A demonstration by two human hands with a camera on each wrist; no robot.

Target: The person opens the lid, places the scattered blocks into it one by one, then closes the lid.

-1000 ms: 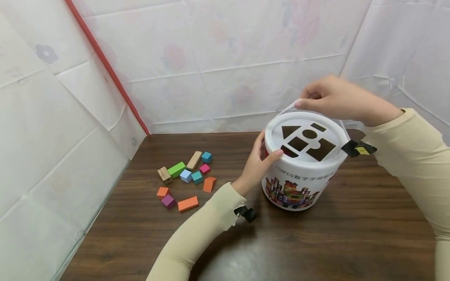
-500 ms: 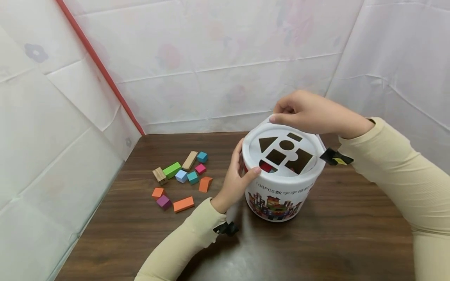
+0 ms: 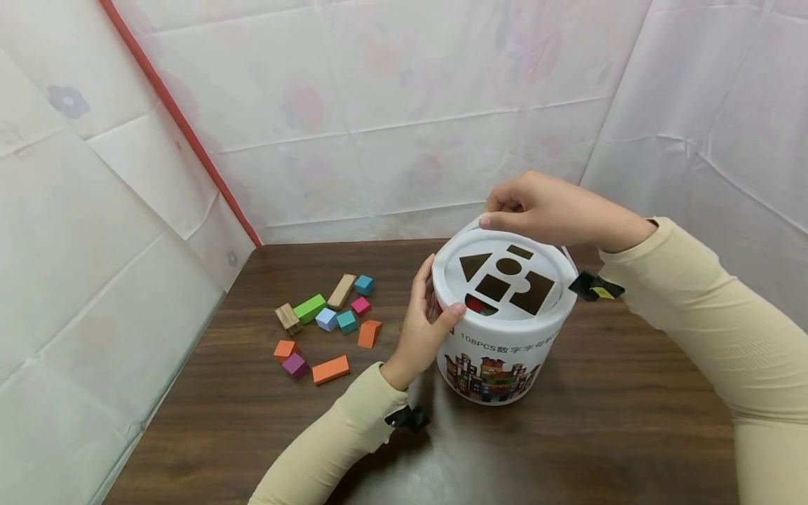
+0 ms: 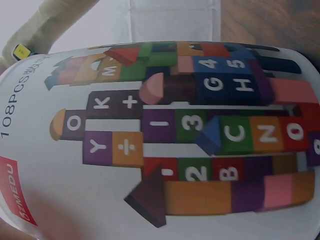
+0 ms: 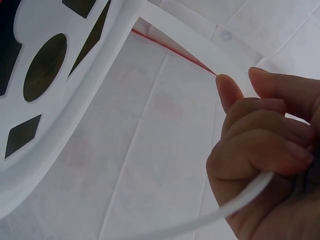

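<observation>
The brown tabletop [image 3: 631,435] fills the lower half of the head view, walled by white sheeting [image 3: 379,126] across the top and left. On it, right of centre, stands the white bucket [image 3: 505,351], upright, its printed side showing lettered blocks in the left wrist view. Its white lid [image 3: 505,280] is seated on top, cut with triangle, circle, square and slot holes; something red shows through one hole.

My left hand [image 3: 426,319] wraps the bucket's left flank, thumb hooked over the lid's rim, a steadying grip. My right hand [image 3: 549,207] sits at the far rim, fingers curled round the thin white carrying handle [image 5: 240,200], which the right wrist view shows running through my fist.

I judge this to be the settling step: the bucket is placed and I am holding it by side and handle. The next move, I think, calls for laying the handle down clear of the holes without tipping the bucket.

Left of centre lies a loose scatter of small wooden blocks [image 3: 328,322], well apart from the bucket.
</observation>
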